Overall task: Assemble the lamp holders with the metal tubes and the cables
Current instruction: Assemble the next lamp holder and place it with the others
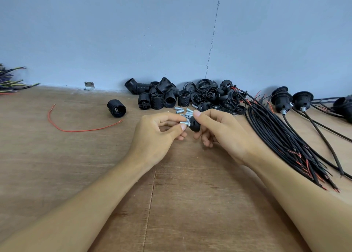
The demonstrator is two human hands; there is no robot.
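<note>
A short metal tube [184,122] is pinched between thumb and forefinger of the left hand [158,135], its end meeting the black lamp holder cap [195,126] at the tube's 3 o'clock. The right hand [219,131] grips that cap with curled fingers and the thumb on top. Both are held above the wooden table [95,166], just above centre. Loose metal tubes [180,111] lie just beyond at 12 o'clock, with a pile of black holder parts [162,96] behind them. A bundle of black cables [276,137] fans out at 3 o'clock. Assembled holders [282,99] sit at 2 o'clock, and a red wire [76,130] at 9 o'clock.
</note>
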